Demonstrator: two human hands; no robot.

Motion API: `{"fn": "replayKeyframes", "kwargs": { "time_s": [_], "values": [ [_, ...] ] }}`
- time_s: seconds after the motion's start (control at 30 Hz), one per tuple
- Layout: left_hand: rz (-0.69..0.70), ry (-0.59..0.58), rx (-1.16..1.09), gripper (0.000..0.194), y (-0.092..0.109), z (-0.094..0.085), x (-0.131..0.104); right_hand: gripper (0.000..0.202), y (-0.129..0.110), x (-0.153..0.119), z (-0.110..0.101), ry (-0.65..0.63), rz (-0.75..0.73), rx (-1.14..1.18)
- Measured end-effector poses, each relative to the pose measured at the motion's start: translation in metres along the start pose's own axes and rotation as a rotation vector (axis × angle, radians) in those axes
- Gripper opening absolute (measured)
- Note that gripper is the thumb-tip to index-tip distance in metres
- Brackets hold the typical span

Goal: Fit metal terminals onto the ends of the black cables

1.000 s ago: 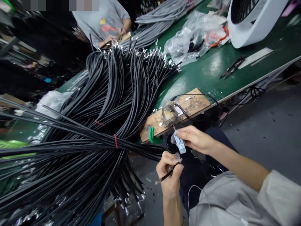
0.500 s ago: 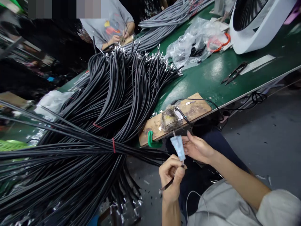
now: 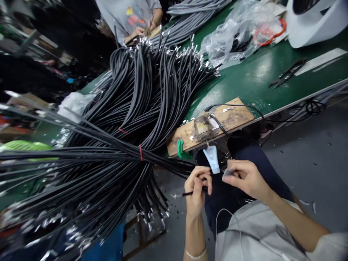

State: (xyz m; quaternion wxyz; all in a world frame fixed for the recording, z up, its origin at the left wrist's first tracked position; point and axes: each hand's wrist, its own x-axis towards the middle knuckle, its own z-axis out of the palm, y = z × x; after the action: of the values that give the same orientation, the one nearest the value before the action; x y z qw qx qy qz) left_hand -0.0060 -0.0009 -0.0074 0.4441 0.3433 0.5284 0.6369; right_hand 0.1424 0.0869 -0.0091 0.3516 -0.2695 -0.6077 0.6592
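My left hand is closed on a short black cable, whose pale stripped end points left. In front of my lap my right hand pinches a small greyish piece that is too blurred to name. Between the hands hangs a light-blue tapered piece, attached below a taped, yellowish lump on a wooden board. Neither hand touches the blue piece.
A large heap of black cables covers the green table's left part, one bundle tied with a red band. A green clamp grips the board. Snips, orange-handled scissors and a plastic bag lie behind. A co-worker sits opposite.
My right hand has moved away rightward from the blue piece and now pinches a small greyish piece. My left hand has lowered the cable clear of the blue piece. The view has shifted.
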Motion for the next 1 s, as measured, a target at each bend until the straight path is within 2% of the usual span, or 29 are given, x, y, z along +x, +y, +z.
{"fn": "replayKeyframes", "kwargs": {
  "time_s": [0.07, 0.13, 0.2, 0.3, 0.37, 0.47, 0.63, 0.73, 0.87, 0.93, 1.0],
  "values": [
    [-0.060, 0.051, -0.043, 0.053, 0.002, 0.004, 0.002, 0.014, -0.004, -0.004, 0.009, -0.033, -0.170, -0.227],
    [-0.106, 0.056, -0.027, 0.070, 0.006, 0.009, 0.002, 0.014, -0.006, -0.005, 0.021, -0.070, -0.310, -0.381],
    [-0.126, 0.034, 0.029, 0.080, 0.011, 0.012, 0.001, 0.005, -0.007, -0.005, 0.031, -0.072, -0.412, -0.441],
    [-0.135, -0.026, 0.076, 0.085, 0.014, 0.013, -0.002, 0.008, -0.006, -0.002, 0.036, -0.030, -0.469, -0.460],
    [-0.149, -0.047, 0.082, 0.079, 0.012, 0.010, -0.005, 0.006, -0.005, -0.001, 0.033, 0.019, -0.437, -0.468],
    [-0.138, -0.033, 0.144, 0.052, 0.008, 0.004, -0.009, 0.006, -0.004, -0.001, 0.025, 0.070, -0.362, -0.416],
    [-0.043, -0.094, 0.282, 0.022, 0.010, 0.000, -0.012, 0.006, -0.006, 0.000, 0.013, 0.005, -0.217, -0.337],
    [-0.034, -0.126, 0.346, 0.014, 0.011, 0.001, -0.012, 0.009, -0.008, 0.002, 0.011, -0.014, -0.224, -0.361],
    [-0.099, -0.147, 0.400, 0.013, 0.006, 0.004, -0.015, 0.017, -0.005, 0.003, 0.014, 0.080, -0.312, -0.447],
    [-0.093, -0.133, 0.413, 0.012, 0.004, 0.006, -0.017, 0.020, -0.003, 0.004, 0.014, 0.117, -0.283, -0.433],
    [-0.035, -0.069, 0.428, 0.011, 0.003, 0.008, -0.020, 0.021, -0.003, 0.005, 0.010, 0.074, -0.191, -0.351]
  ]
}}
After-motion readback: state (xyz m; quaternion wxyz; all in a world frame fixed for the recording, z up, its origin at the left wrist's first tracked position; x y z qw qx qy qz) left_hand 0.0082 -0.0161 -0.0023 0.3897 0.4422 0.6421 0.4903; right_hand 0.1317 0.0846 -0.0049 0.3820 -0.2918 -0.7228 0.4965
